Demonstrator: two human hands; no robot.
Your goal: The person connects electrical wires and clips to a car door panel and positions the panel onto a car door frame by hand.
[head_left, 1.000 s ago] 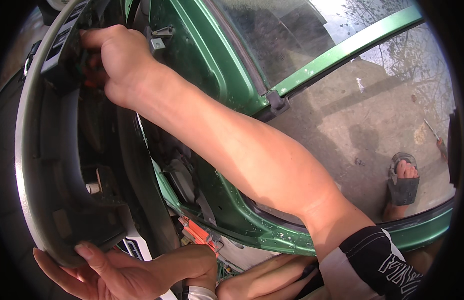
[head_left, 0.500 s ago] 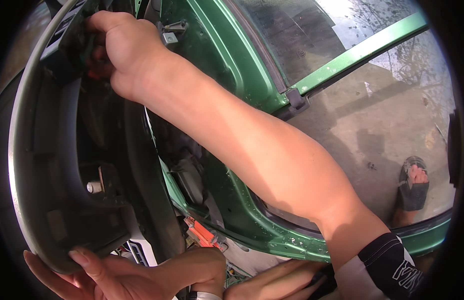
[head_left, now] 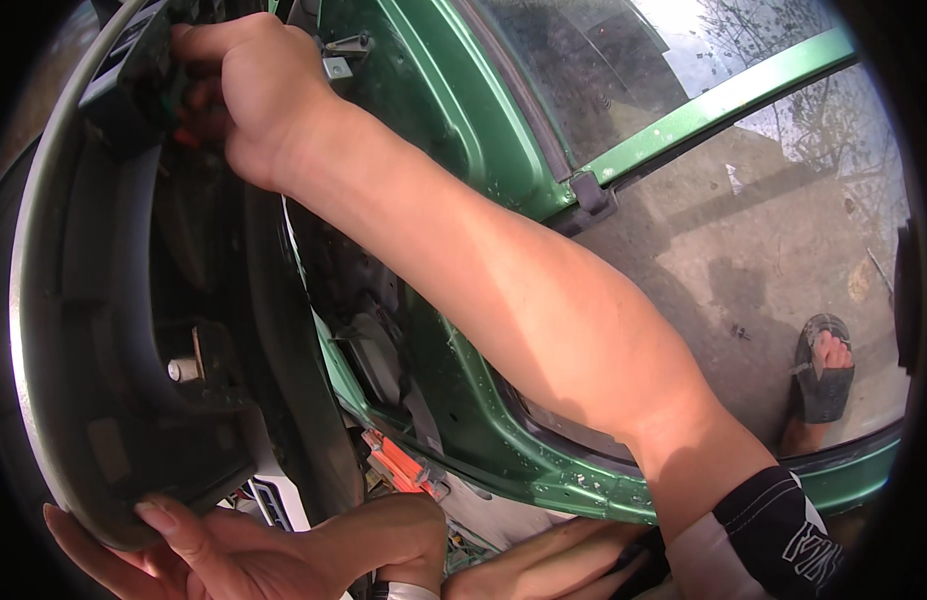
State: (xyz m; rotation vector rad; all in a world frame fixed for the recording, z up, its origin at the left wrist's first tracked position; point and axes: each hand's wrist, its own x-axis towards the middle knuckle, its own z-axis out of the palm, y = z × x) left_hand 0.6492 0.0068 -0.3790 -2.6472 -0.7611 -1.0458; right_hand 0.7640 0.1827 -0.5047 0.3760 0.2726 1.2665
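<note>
A dark curved car door panel [head_left: 83, 330] with a pale outer rim fills the left side, seen from its hollow side. My left hand [head_left: 198, 555] is closed around its lower end, the thumb on the near side. Up at the panel's top, my right hand [head_left: 268, 100] reaches in with curled fingers against a black switch block [head_left: 133, 100]. Something red shows dimly by those fingers, and shadow hides what they hold. A bolt-like metal stud [head_left: 183, 370] sticks out from a bracket inside the panel.
A green car door [head_left: 483, 170] with bare inner metal and a window [head_left: 703, 280] lies to the right. Through the glass show concrete ground and a foot in a dark sandal [head_left: 825, 370]. An orange-red object [head_left: 403, 465] is below, by my legs.
The panel has shifted slightly left. My right hand has moved up a little beside the switch block, its fingers still curled. My left hand keeps its grip.
</note>
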